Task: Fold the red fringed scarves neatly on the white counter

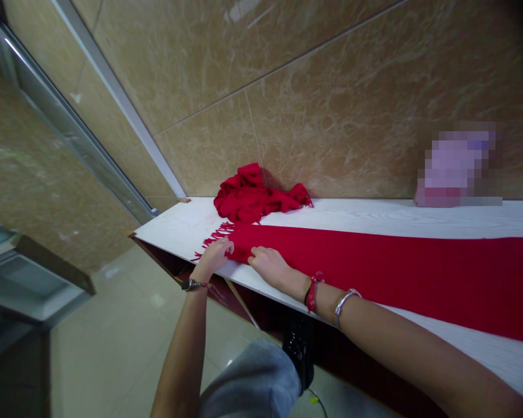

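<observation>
A long red scarf lies flat along the white shelf, its fringe at the left end. Close to that fringe, my left hand has its fingers curled onto the scarf's near corner. My right hand is a little to the right, fingers bent and closed on the same near edge. The fingertips of both hands are partly hidden. Behind the fringed end, a second red fringed cloth sits in a crumpled heap against the wall.
The narrow white shelf top runs along a tan marble-tiled wall. At the back right stands a pixelated pinkish object. Under the shelf are dark red compartments. A black object is beside my leg.
</observation>
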{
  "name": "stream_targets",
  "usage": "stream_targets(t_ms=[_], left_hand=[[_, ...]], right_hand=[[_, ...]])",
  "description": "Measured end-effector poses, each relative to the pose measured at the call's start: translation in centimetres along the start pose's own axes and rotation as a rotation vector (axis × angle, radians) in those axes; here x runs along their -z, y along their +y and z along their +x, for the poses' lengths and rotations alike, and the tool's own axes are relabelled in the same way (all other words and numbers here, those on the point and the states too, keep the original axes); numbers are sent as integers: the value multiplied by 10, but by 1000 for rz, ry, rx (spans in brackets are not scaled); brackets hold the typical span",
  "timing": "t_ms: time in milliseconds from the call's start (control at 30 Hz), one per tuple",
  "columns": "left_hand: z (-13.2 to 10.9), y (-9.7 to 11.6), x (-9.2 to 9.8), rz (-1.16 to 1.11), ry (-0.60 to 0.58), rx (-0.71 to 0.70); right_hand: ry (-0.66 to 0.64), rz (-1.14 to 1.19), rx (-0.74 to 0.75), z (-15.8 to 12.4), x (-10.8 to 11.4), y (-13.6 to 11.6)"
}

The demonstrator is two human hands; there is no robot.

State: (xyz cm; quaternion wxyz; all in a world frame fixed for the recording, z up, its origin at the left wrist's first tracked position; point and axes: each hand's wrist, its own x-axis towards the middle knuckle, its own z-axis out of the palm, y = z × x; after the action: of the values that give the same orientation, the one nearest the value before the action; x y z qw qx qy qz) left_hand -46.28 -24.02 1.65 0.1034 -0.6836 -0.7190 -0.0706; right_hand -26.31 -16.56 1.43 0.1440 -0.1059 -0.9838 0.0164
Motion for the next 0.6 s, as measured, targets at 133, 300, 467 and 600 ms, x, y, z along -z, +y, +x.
stream_targets(t_ms=[133,300,467,600], left_hand=[[2,0,0,-13,9,5],[4,2,-3,-15,27,49],[1,-3,0,-35,-51,49],[-6,-8,10,-51,-159,50]], right_hand=[[40,89,27,3,-4,1],[53,220,-105,4,-8,2],[43,118,152,-4,-3,6],[51,205,222,-7,-4,12]])
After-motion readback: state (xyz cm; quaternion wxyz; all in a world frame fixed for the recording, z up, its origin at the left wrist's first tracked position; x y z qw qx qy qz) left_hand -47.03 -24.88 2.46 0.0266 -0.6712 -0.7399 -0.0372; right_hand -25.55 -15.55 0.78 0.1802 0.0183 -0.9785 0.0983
